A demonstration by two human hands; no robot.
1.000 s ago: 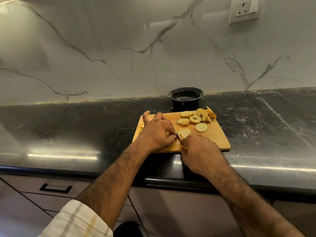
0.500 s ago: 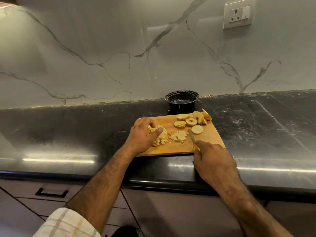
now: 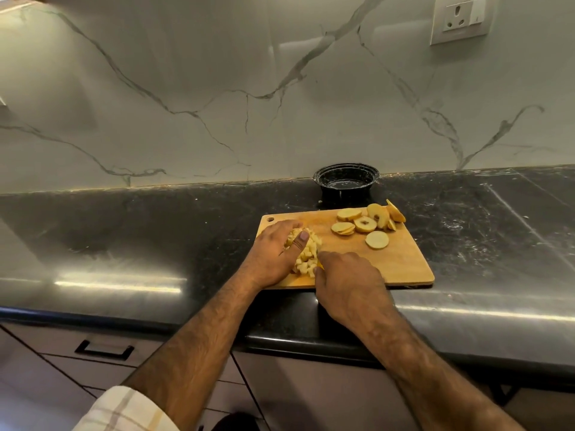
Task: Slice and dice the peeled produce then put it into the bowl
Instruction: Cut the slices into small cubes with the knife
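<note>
Both hands are being kept on the near left part of the wooden cutting board (image 3: 401, 262). A heap of diced produce (image 3: 306, 255) is being cupped by the left hand (image 3: 273, 256), whose fingers are curled round its far side and whose thumb is being laid on top. The right hand (image 3: 348, 284) is being closed round a yellow knife handle (image 3: 320, 267), of which only a sliver is being shown just beside the dice; the blade is hidden. Round slices (image 3: 364, 223) are being left in a loose cluster at the far right corner of the board, with a single slice (image 3: 376, 240) lying a little nearer. The black bowl (image 3: 346, 178) is being kept on the dark desk (image 3: 155, 231) just behind the board, against the marble wall.
</note>
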